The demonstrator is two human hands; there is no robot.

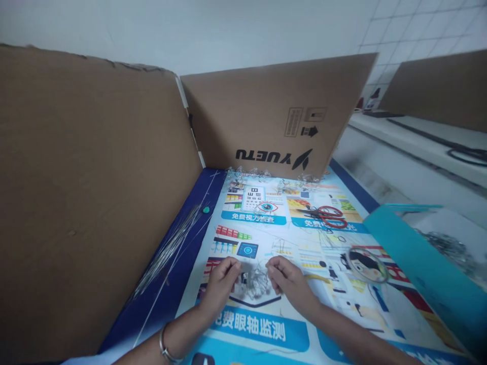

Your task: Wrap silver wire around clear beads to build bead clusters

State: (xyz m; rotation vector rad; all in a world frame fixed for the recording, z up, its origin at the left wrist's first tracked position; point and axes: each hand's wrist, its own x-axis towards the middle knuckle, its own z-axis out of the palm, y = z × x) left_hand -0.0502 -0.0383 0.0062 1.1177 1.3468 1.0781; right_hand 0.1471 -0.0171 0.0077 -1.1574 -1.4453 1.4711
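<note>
My left hand [225, 278] is closed in a pinch, thumb against forefinger, at the left side of a tangled piece of thin silvery wire [255, 284]. Across from it, my right hand [287, 278] also pinches, its fingertips at the wire piece's right side. Whatever lies between the fingertips of either hand is too fine to make out. The wire piece sits between the two hands, low over the printed mat [262, 238]. A bracelet [164, 347] circles my left wrist.
Cardboard panels [266, 116] stand at the left and back. Straight wires [171, 248] lie on the blue strip at left. Red-handled scissors [332, 217], a round clear dish [367, 264] and a teal box [418, 274] with wire pieces are at right. More wire pieces [249, 172] line the back.
</note>
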